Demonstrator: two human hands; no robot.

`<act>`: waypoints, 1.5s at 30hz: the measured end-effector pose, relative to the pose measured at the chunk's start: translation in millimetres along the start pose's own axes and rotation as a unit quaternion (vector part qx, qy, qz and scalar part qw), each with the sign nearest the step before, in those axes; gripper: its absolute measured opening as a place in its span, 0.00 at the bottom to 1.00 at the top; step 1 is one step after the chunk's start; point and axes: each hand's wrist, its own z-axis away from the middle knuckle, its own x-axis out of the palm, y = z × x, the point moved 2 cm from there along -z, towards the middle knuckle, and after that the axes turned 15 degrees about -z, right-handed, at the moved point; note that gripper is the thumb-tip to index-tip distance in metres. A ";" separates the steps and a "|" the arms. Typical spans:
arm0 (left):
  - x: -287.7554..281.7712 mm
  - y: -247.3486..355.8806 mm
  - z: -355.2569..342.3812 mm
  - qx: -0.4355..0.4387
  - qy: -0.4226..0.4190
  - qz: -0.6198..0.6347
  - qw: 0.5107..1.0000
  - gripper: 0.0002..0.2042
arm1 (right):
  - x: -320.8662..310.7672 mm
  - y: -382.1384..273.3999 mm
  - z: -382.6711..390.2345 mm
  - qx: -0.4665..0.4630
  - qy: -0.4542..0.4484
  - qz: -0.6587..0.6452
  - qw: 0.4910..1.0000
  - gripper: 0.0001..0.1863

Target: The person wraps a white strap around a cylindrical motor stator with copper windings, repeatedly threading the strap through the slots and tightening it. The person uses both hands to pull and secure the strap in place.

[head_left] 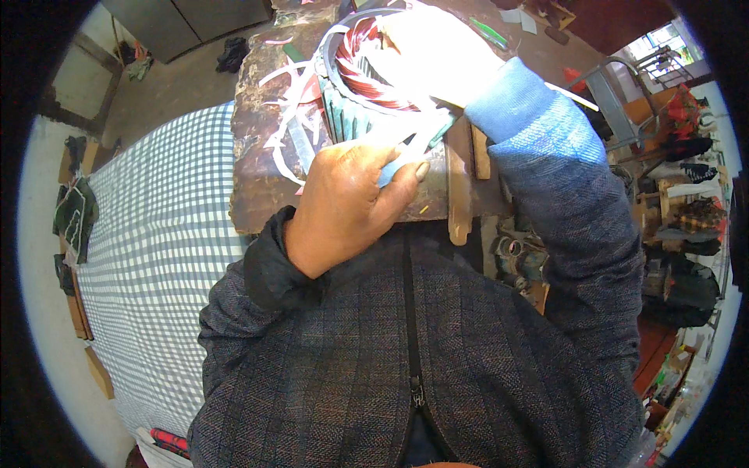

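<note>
A motor stator (331, 105) with a ribbed greenish housing lies on a worn wooden bench, its open end toward me. Reddish-brown copper windings (355, 74) ring the inside of its bore. My left hand (347, 199) is closed at the near edge of the housing, thumb and fingers pinching a white strip (421, 136) that runs up to the stator. At the far right of the windings is my right hand (437, 54), reaching over the rim. Glare washes out its fingers and whatever they may hold. A thin white stick (573, 97) shows beyond my right wrist.
Loose white strips (279, 156) curl on the bench (253, 187) left of the stator. Wooden pieces (460, 195) lie at its right edge, and a green object (489, 33) is at the back. A checked cloth (164, 218) covers a surface at left. A metal-framed chair (624, 93) stands at right.
</note>
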 end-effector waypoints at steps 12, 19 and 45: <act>-11.4 -5.9 -8.2 -0.008 0.035 -0.041 0.999 0.09 | 15.9 -33.5 -4.4 -0.174 0.037 0.648 0.740 0.18; -5.6 -12.1 -8.1 -0.003 0.042 -0.032 0.999 0.11 | 15.6 -42.5 1.3 0.136 -0.054 0.709 0.690 0.17; -4.2 -13.9 -7.8 0.002 0.101 -0.036 0.994 0.12 | 16.6 -0.8 -14.7 0.031 0.071 0.596 0.799 0.22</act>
